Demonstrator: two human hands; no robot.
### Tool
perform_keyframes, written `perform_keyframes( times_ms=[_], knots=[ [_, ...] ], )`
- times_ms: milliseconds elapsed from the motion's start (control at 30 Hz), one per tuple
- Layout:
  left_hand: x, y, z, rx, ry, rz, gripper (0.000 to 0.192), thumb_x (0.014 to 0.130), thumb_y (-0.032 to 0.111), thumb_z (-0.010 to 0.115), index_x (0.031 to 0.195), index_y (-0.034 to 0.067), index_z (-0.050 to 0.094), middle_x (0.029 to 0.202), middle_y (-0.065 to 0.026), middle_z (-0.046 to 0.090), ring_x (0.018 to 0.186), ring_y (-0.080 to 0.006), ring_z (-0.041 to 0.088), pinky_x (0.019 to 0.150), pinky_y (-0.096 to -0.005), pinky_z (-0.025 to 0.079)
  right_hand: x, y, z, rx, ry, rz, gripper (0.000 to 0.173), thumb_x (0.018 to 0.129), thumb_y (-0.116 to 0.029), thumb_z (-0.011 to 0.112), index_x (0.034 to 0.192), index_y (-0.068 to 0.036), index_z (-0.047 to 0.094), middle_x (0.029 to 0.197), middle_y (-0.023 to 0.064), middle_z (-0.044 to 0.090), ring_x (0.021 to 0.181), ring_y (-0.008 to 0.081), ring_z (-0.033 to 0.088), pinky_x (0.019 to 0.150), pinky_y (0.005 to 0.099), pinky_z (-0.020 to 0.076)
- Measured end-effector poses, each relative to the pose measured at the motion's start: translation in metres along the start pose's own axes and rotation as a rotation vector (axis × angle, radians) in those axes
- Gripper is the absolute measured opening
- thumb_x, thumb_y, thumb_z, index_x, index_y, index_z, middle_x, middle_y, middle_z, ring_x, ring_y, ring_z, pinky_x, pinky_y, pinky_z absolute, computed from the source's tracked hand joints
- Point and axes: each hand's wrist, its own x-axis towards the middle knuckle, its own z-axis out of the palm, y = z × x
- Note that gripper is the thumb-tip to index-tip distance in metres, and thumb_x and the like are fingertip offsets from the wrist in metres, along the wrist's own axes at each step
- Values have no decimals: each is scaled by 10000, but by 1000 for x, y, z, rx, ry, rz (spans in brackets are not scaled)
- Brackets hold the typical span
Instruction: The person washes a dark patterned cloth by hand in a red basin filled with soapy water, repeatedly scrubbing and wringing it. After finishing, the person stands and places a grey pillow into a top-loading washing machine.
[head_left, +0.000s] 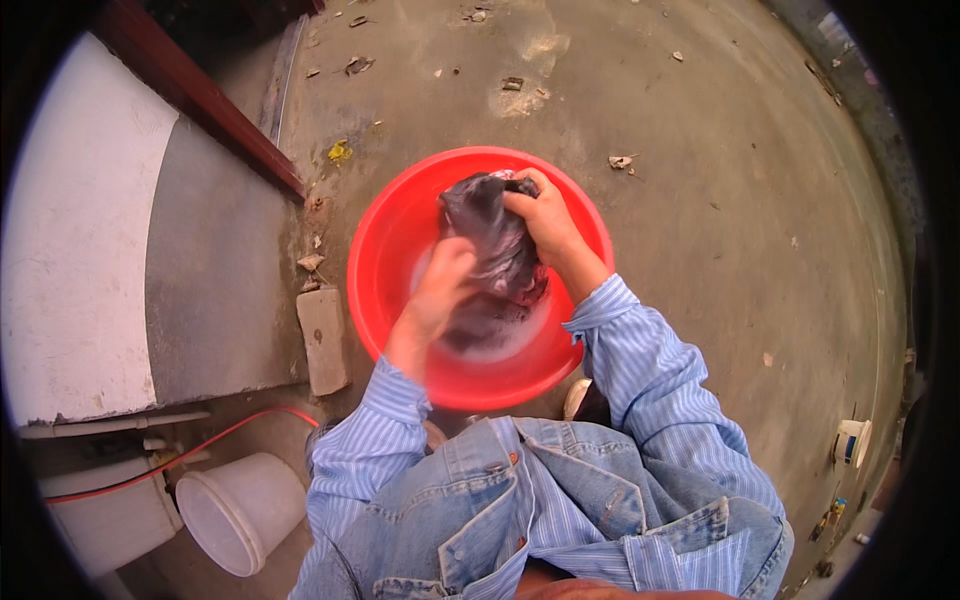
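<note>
A red plastic basin (375, 217) stands on the floor before me with sudsy water (517, 337) in it. My right hand (544, 214) grips a wet dark garment (487, 217) by its upper right edge, thumb on the near side. The cloth hangs from there, and its lower part reaches down to the foam. At the garment's lower left is my left hand (442, 281), blurred by motion. Its fingers look curled, but whether they hold cloth is not clear. More dark fabric (476, 322) lies in the water below the hands.
A brick (322, 341) lies left of the basin beside a white and grey wall (217, 262). At lower left are a white plastic bucket (240, 514) and a red hose (225, 442). Dry leaves (621, 161) dot the concrete floor (720, 225). A small tub (850, 442) stands far right.
</note>
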Motion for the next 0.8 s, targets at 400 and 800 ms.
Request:
perform_keyframes(
  times_ms=[400, 800],
  knots=[
    [1, -8, 3, -210, -67, 269, 633, 895, 536, 385, 1323, 71, 415, 1248, -107, 534, 1077, -248, 566, 865, -406, 505, -85, 15, 76, -787, -442, -828, 222, 678, -196, 679, 543, -97, 533, 605, 61, 514, 681, 277, 528, 634, 411, 379],
    [14, -39, -1, -386, 74, 217, 320, 944, 231, 500, 1211, 55, 501, 1119, -72, 585, 975, -181, 608, 835, -333, 518, -60, 43, 62, -803, -70, -166, 366, 888, -347, 542, 699, -55, 655, 719, 147, 653, 627, 274, 626, 608, 389, 484]
  ],
)
